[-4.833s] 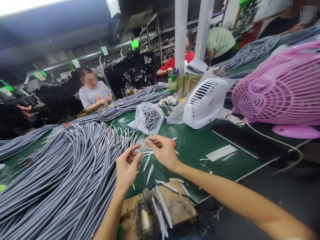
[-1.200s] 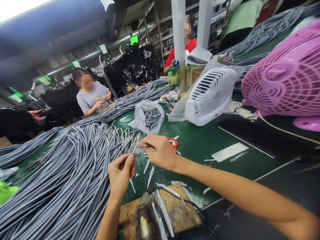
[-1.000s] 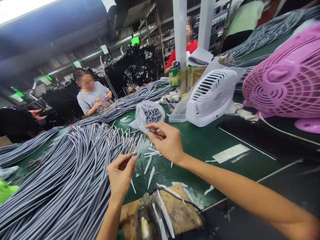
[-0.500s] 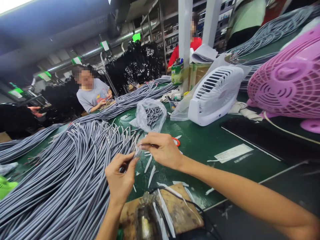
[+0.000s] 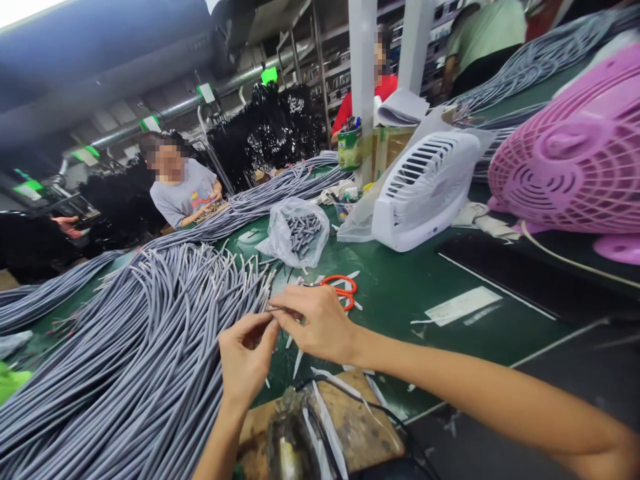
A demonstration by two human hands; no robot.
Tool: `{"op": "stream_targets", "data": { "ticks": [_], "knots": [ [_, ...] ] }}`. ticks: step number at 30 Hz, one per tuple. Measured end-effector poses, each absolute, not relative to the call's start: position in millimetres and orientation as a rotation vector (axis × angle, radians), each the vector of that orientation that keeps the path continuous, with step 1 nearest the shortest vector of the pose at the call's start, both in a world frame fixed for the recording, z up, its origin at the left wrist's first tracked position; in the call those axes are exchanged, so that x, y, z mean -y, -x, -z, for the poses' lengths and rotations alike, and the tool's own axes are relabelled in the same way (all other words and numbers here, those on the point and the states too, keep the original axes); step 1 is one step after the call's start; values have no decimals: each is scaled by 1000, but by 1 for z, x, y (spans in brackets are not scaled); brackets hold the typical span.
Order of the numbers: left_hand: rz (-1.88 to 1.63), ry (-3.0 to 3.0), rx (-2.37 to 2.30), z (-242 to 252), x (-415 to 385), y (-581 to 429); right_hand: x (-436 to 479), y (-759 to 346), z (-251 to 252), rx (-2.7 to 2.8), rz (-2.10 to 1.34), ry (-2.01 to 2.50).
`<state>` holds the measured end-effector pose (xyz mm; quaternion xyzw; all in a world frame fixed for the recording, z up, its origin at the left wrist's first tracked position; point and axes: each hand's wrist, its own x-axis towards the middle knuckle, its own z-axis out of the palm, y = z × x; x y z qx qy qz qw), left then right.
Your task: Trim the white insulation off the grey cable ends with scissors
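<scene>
Above the green table (image 5: pixel 400 287), my left hand (image 5: pixel 247 357) and my right hand (image 5: pixel 317 323) meet at the fingertips. Both are pinched, on something thin and dark that is too small to name. A large heap of grey cables (image 5: pixel 135 333) lies to the left, its pale stripped ends close to my left hand. Red-handled scissors (image 5: pixel 343 290) rest just beyond my right hand. Farther back sits a clear plastic bag (image 5: pixel 303 233) of short grey pieces.
A stained wooden board (image 5: pixel 357 413) with a dark metal device (image 5: pixel 290 440) is below my hands. White fan (image 5: pixel 425 193), pink fan (image 5: pixel 565 153) and black panel (image 5: pixel 505 273) stand or lie right. A person (image 5: pixel 185 187) sits across the table.
My hands have come closer together, the right one moving down and slightly left. The whitish piece between my fingers no longer shows, and more of the red-handled scissors is visible.
</scene>
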<state>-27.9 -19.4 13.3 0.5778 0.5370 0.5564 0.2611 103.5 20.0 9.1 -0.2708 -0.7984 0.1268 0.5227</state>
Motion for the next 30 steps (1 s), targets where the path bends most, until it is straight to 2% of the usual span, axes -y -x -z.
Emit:
{"op": "stream_targets", "data": {
  "ticks": [7, 12, 15, 19, 22, 25, 30],
  "knots": [
    [-1533, -1604, -1429, -12, 17, 27, -29, -97, -11, 1508, -1028, 622],
    [-1506, -1627, -1456, -10, 18, 28, -33, -96, -17, 1234, -1270, 591],
    [-1485, -1596, -1472, -10, 18, 28, -42, -105, -26, 1143, -1243, 619],
    [-1448, -1359, -1392, -8, 14, 29, -52, -121, -35, 1022, -934, 648],
    [-1460, -1223, -1276, -9, 12, 31, -47, -122, -34, 1174, -746, 674],
    [-1491, -1193, -1214, -10, 12, 33, -36, -115, -30, 1411, -695, 724],
    [-1514, -1196, -1157, -13, 13, 36, -31, -109, -23, 1419, -739, 799]
  ]
}}
